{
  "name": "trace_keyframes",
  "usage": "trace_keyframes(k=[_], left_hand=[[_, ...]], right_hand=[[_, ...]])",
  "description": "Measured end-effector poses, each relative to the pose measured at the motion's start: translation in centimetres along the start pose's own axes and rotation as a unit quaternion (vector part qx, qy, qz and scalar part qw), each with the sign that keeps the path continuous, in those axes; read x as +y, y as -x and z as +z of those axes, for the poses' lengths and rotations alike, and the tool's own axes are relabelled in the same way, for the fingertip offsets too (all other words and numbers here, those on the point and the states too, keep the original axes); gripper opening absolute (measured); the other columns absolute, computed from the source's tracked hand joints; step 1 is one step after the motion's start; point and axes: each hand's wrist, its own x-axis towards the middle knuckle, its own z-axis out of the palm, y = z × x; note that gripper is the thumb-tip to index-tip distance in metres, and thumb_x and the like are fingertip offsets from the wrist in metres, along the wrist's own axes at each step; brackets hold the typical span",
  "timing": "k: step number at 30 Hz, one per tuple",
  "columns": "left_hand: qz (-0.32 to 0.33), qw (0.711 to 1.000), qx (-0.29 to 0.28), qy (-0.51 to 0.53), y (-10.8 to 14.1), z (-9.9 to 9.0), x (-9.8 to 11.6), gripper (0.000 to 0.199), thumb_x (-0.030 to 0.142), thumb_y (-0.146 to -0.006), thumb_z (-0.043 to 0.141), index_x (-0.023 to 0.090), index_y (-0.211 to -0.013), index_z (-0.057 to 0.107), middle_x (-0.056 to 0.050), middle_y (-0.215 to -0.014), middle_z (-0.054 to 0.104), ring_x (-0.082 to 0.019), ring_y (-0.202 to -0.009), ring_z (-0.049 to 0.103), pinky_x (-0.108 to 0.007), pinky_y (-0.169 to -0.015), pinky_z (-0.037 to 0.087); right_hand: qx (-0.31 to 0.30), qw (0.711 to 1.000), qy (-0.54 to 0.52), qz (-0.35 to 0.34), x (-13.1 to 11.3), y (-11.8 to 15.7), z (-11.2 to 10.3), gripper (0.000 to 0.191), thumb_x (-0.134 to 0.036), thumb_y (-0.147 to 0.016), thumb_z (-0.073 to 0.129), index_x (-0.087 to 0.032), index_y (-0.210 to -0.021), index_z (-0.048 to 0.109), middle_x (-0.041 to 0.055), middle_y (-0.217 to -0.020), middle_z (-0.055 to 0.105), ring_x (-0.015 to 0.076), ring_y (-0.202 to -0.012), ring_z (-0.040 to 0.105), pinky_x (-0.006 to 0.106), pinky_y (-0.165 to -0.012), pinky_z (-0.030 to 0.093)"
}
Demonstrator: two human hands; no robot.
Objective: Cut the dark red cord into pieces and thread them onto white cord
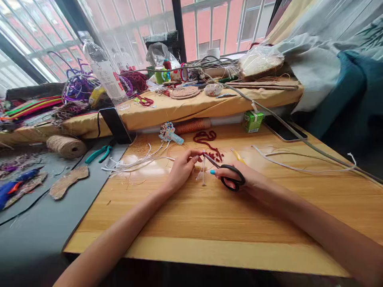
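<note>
White cord strands (202, 172), thin & pale, hang in a short bunch between both hands, pinched at the top by the left hand (182, 169); its fingers are closed tight on the strands, thumb against forefinger. Right hand (243, 179) grips black-handled scissors (225, 172), thumb & fingers through the loops; blades are slightly parted, tips right at the top of the bunch. All of this sits just above the wooden desk (215, 215), near its middle.

More loose white cords (134, 161) lie fanned on the desk left of the hands, & a long white strand (302, 163) curves off to the right. Dark red cord (206, 137) coils just behind the scissors.

Containers: small green drink carton (253, 120) stands at the desk's back edge, contents can't be seen. Clear plastic bottle (103, 71) stands upright on the cloth-covered shelf behind, level inside unclear. Small clear bowl (213, 89) on the same shelf holds tiny bits, too small to tell what. Jute twine spool (66, 146) lies on its side at left, teal pliers (98, 153) just beside it.
</note>
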Motion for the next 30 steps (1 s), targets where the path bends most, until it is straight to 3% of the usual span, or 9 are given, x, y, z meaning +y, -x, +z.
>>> trace_keyframes(k=[30], left_hand=[[0.027, 0.999, -0.026, -0.011, 0.26, -0.27, 0.25, 0.021, 0.025, -0.077, 0.046, 0.016, -0.091, 0.058, -0.002, -0.082, 0.060, -0.004, -0.046, 0.039, -0.016, -0.044, 0.035]], right_hand=[[-0.028, 0.999, -0.012, -0.009, -0.18, 0.10, 0.01, 0.033, -0.047, -0.070, 0.051, -0.014, -0.065, 0.055, -0.0045, -0.043, 0.040, 0.0049, -0.037, 0.031, 0.019, -0.035, 0.013]])
